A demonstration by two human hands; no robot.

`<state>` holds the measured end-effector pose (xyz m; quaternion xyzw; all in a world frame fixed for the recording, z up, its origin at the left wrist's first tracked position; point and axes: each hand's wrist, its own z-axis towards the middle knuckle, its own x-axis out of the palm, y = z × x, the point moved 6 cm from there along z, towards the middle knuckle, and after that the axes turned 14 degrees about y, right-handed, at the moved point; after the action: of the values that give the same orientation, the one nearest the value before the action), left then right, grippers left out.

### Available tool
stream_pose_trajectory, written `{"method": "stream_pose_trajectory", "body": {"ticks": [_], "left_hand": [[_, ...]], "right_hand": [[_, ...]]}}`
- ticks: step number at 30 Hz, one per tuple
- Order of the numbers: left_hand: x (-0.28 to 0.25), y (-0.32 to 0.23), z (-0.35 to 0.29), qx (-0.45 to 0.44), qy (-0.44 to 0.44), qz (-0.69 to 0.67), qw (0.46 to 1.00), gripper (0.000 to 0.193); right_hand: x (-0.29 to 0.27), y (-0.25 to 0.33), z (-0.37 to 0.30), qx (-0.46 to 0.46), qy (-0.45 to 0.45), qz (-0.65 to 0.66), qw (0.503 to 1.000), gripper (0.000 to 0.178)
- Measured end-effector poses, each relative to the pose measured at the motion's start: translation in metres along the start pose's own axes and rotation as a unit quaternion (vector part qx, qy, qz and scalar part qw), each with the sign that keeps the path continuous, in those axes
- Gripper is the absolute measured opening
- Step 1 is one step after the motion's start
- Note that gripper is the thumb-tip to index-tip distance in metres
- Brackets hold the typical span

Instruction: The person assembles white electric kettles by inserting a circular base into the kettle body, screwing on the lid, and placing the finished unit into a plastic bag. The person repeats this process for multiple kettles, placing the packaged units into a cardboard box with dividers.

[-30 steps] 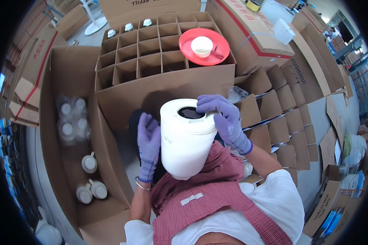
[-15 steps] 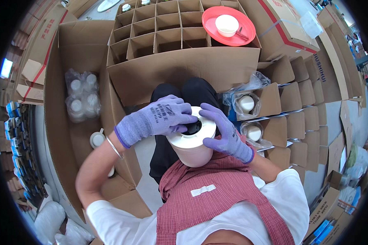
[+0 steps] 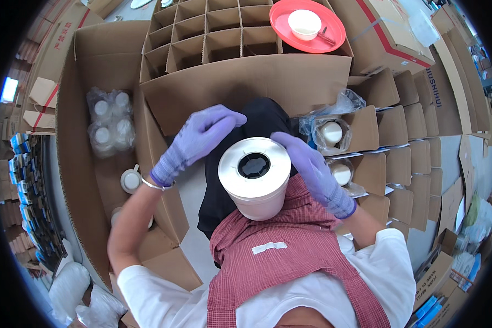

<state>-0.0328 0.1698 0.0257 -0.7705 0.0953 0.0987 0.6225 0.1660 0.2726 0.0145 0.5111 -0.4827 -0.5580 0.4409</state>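
A white round plastic canister (image 3: 257, 199) with a flat white lid rests upright on my lap; a dark round opening (image 3: 254, 165) sits at the lid's centre. My right hand (image 3: 314, 175), in a purple knit glove, lies along the canister's right side with its fingertips at the lid's rim, steadying it. Its thumb is hidden. Gloved the same way, my left hand (image 3: 202, 136) hovers apart from the canister, to its upper left. Its fingers stretch to the right, and nothing shows in them.
Ahead stands a divided carton (image 3: 246, 74) with a red plate (image 3: 333, 45) carrying a white cup (image 3: 304, 24). A deep carton (image 3: 104, 191) on my left holds bagged white bottles (image 3: 112, 126). At right, cardboard dividers (image 3: 391, 128) flank bagged white-capped containers (image 3: 331, 134).
My left hand has let go of the canister's lid and moved up and left. The dark opening now shows fully. My right hand's fingers have shifted from the lid's top to its rim.
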Motion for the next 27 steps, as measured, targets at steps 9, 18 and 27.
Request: {"method": "stream_pose_trajectory", "body": {"ticks": [9, 18, 27], "left_hand": [[0.11, 0.008, -0.067, 0.034, -0.225, 0.076, 0.971, 0.042], [0.112, -0.031, -0.072, -0.034, -0.236, 0.296, 0.925, 0.034], [0.087, 0.043, -0.044, 0.098, -0.161, 0.029, 0.982, 0.043]], "right_hand": [[0.014, -0.031, 0.071, -0.017, 0.209, -0.047, 0.977, 0.05], [0.009, -0.026, 0.121, -0.051, 0.195, -0.317, 0.927, 0.029], [0.024, -0.022, 0.052, -0.002, 0.106, -0.252, 0.962, 0.037]]}}
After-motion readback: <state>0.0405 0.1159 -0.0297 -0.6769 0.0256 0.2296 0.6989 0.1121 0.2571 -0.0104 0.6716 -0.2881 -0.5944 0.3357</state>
